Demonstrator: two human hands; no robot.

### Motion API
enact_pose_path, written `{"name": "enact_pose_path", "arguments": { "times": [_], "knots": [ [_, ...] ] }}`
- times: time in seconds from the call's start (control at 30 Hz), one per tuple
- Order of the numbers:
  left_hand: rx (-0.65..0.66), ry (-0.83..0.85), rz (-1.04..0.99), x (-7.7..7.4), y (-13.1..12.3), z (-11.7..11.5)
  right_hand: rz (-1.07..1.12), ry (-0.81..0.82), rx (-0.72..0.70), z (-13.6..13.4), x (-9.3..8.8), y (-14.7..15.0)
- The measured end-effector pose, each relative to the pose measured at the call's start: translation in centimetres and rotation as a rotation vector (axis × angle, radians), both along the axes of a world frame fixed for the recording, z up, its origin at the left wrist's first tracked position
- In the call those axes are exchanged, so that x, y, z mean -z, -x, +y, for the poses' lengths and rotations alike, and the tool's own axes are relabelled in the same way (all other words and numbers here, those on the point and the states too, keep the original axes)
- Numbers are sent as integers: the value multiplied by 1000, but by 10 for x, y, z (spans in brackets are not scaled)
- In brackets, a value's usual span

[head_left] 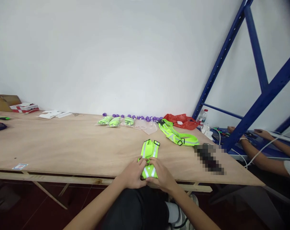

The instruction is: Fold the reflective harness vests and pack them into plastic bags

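A neon-yellow reflective vest [148, 150] made of straps with silver stripes lies folded near the table's front edge, its dark buckles at the far end. My left hand [134, 172] grips its left side, fingers curled over the top. From the right, my right hand [162, 175] pinches the near end, so both hands close on the same folded straps. Another reflective vest [178, 135] lies loosely spread to the right, beyond my hands. Toward the wall sit several bagged vests [114, 122] in clear plastic and flat clear bags [147, 126].
Purple rolls [135, 117] line the wall side of the wooden table [75, 143]. A red plastic bag [182, 121], a water bottle [202, 117] and a blue metal rack [262, 95] stand right. Beyond the rack are another person's arms [259, 153]. A cardboard box [6, 103] stands far left.
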State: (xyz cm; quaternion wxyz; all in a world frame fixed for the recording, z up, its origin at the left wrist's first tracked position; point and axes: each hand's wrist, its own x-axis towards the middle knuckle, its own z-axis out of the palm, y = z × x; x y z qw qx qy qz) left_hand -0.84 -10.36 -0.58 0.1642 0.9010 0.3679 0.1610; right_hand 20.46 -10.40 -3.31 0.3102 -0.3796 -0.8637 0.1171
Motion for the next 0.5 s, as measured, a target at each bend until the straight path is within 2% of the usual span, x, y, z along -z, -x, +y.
{"name": "enact_pose_path", "arguments": {
  "times": [0.23, 0.3, 0.4, 0.5],
  "knots": [
    [-28, 6, 12, 3, -3, 1, 22, -88, 78, 5, -5, 17],
    [-48, 2, 8, 3, -6, 0, -3, -136, 181, 2, -3, 18],
    [-54, -25, -7, 4, -9, -3, -27, -162, 410, -5, 3, 15],
    [-39, -42, -6, 4, -10, -4, -35, -104, 455, -10, 7, 11]
  ]
}}
